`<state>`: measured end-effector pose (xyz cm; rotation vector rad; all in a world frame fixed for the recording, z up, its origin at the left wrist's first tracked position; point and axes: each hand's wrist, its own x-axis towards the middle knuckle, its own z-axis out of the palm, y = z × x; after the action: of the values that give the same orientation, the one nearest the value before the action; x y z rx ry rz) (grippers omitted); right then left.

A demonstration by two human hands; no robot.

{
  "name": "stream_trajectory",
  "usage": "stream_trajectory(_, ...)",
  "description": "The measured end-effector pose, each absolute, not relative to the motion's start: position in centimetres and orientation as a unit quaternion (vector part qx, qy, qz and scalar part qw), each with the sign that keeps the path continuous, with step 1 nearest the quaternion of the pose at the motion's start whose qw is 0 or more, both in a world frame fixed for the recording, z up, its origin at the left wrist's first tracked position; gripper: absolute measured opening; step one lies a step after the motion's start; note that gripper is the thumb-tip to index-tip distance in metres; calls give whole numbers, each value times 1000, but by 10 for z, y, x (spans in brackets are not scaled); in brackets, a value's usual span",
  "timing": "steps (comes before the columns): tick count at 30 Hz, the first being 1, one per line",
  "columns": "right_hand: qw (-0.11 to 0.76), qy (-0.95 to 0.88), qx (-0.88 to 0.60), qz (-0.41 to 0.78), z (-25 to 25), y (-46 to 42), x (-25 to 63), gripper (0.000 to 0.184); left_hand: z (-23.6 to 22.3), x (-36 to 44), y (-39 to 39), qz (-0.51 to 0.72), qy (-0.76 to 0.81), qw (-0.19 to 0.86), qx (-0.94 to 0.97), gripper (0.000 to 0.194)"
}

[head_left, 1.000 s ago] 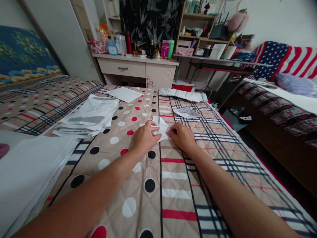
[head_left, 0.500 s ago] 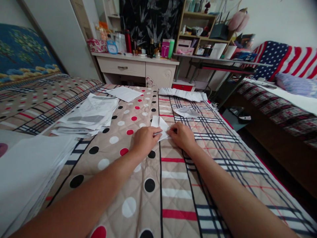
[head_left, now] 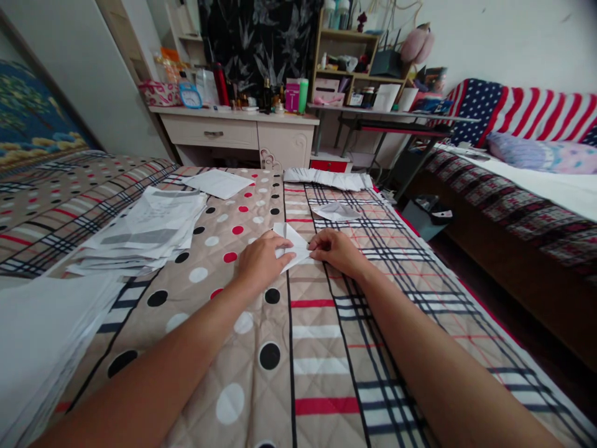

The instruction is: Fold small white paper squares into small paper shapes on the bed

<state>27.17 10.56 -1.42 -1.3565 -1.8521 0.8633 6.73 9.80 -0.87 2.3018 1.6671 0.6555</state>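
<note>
A small folded sheet of white paper [head_left: 295, 241] lies on the patterned bedspread [head_left: 317, 348] between my two hands, with a pointed flap at its top. My left hand [head_left: 265, 256] rests on the paper's left side, thumb and fingers apart and bent over it. At the paper's right corner, my right hand [head_left: 336, 250] pinches the edge between thumb and curled fingers. Just beyond the right hand lies a loose folded paper piece [head_left: 336, 211]. Farther off is a row of folded white papers [head_left: 327, 179].
Stacked printed sheets [head_left: 144, 227] lie to the left, with a larger paper pile [head_left: 51, 336] nearer me. A single white sheet [head_left: 219, 183] lies by the far edge. Beyond stands a cream dresser [head_left: 214, 132]; a grey bin [head_left: 426, 218] is on the floor at right.
The view has turned slightly right, shifting the scene left. My left fingers have spread a little on the paper, and my right hand stays at its right corner.
</note>
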Motion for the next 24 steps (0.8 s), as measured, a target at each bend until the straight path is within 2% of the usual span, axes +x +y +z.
stream_trajectory(11,346,-699,-520,348,-16,107,277,11,-8,74,107,163,594,90,782,16)
stream_trajectory(19,350,-650,-529,418,-13,106,280,17,-10,75,103,170,598,69,780,18)
stream_trajectory(24,347,-669,-538,377,-11,104,276,14,-9,77,102,167,602,58,779,19)
